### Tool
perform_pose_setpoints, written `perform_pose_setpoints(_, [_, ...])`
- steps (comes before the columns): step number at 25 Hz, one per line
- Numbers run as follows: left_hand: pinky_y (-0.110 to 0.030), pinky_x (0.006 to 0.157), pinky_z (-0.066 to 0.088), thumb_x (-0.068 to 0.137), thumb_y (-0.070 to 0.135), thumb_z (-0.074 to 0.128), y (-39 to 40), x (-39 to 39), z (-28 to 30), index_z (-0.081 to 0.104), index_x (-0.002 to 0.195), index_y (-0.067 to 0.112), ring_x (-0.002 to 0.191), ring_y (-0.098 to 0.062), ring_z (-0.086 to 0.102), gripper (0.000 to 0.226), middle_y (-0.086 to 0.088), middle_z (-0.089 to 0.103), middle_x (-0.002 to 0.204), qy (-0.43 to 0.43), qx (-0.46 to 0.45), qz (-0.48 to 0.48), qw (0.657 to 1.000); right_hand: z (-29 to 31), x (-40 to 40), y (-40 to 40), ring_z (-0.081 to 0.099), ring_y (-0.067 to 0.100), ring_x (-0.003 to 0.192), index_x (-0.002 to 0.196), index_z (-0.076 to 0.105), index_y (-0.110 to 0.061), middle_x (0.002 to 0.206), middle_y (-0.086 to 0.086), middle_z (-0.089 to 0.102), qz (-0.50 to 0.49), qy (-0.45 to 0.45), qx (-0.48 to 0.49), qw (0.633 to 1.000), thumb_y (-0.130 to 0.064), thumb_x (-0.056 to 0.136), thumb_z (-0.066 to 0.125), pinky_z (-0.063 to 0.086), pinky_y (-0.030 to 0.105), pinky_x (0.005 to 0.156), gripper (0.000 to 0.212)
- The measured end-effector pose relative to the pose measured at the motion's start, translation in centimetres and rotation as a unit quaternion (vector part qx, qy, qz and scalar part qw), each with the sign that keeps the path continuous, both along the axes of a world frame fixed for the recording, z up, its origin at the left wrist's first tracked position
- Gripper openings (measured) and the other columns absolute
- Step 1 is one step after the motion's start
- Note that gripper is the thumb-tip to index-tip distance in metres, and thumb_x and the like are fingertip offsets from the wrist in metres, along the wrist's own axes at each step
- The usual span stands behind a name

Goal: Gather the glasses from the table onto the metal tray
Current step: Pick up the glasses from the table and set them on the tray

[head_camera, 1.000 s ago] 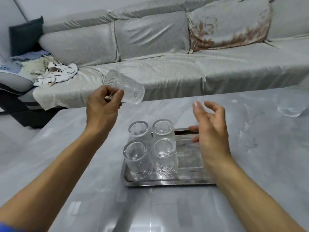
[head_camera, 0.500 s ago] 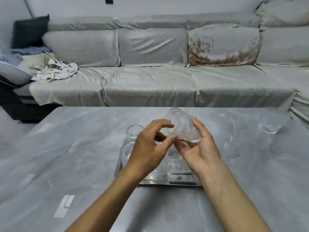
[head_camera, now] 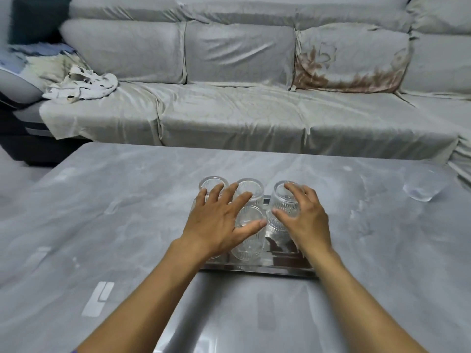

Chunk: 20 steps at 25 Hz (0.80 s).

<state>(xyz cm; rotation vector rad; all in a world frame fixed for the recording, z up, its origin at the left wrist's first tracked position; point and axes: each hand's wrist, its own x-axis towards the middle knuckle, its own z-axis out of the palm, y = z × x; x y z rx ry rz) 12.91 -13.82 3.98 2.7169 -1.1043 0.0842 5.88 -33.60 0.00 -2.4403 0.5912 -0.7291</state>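
A metal tray (head_camera: 257, 267) lies on the grey table with several ribbed clear glasses standing on it. My right hand (head_camera: 303, 220) is wrapped around a ribbed glass (head_camera: 284, 208) at the tray's back right, which stands upright. My left hand (head_camera: 219, 221) hovers flat with spread fingers over the glasses on the tray's left side, partly hiding them; one front glass (head_camera: 248, 238) shows under its thumb. Another clear glass (head_camera: 421, 191) rests on the table far to the right.
The grey marbled table (head_camera: 114, 225) spreads out around the tray. Behind its far edge runs a grey covered sofa (head_camera: 229, 110) with crumpled cloth (head_camera: 81, 86) at its left end.
The glass held up between both hands has come down onto the tray's right side in my right hand. My left hand let go and now spreads over the left glasses.
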Motion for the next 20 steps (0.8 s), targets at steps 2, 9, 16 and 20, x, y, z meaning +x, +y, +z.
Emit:
perform_pose_setpoints(2, [-0.054, 0.12, 0.012, 0.071, 0.089, 0.006, -0.1, 0.0, -0.2, 0.03, 0.143, 0.043, 0.148, -0.027, 0.019, 0.089, 0.003, 0.026, 0.162, -0.011, -0.005, 0.0, 1.0, -0.4, 0.0, 0.3, 0.053, 0.032, 0.123, 0.14, 0.046, -0.029, 0.147, 0.01, 0.043, 0.017, 0.035, -0.026, 0.999, -0.034, 0.078, 0.076, 0.048, 0.041, 0.095, 0.069])
perform_pose_setpoints(9, [-0.053, 0.121, 0.008, 0.076, 0.085, 0.013, 0.0, -0.8, 1.3, 0.033, 0.144, 0.039, 0.149, -0.023, 0.019, 0.084, 0.004, 0.026, 0.162, -0.005, -0.013, -0.01, 1.0, 0.1, -1.5, -0.4, 0.04, 0.021, 0.136, 0.151, 0.015, -0.035, 0.156, 0.002, 0.034, 0.067, 0.034, 0.038, 0.996, -0.038, 0.075, 0.079, 0.042, 0.038, 0.105, 0.1])
perform_pose_setpoints(16, [-0.036, 0.11, 0.038, 0.089, 0.049, 0.047, -8.4, -9.3, 1.0, 0.045, 0.14, 0.023, 0.134, -0.025, 0.045, 0.056, -0.004, 0.047, 0.149, -0.069, -0.117, -0.212, 0.968, 3.4, -8.6, -8.2, 0.054, 0.023, 0.121, 0.133, 0.048, -0.02, 0.14, 0.001, 0.051, -0.105, -0.075, 0.112, 0.985, -0.029, 0.085, 0.066, 0.047, 0.044, 0.1, 0.052])
perform_pose_setpoints(20, [-0.046, 0.112, 0.034, 0.08, 0.054, 0.067, -18.3, -10.3, 0.4, 0.025, 0.15, 0.026, 0.145, -0.028, 0.026, 0.087, -0.007, 0.021, 0.161, 0.132, 0.133, -0.217, 0.958, 4.2, -12.7, -16.1, 0.058, 0.024, 0.116, 0.128, 0.055, -0.018, 0.137, 0.002, 0.054, -0.132, 0.01, 0.055, 0.99, -0.021, 0.086, 0.063, 0.048, 0.037, 0.093, 0.043])
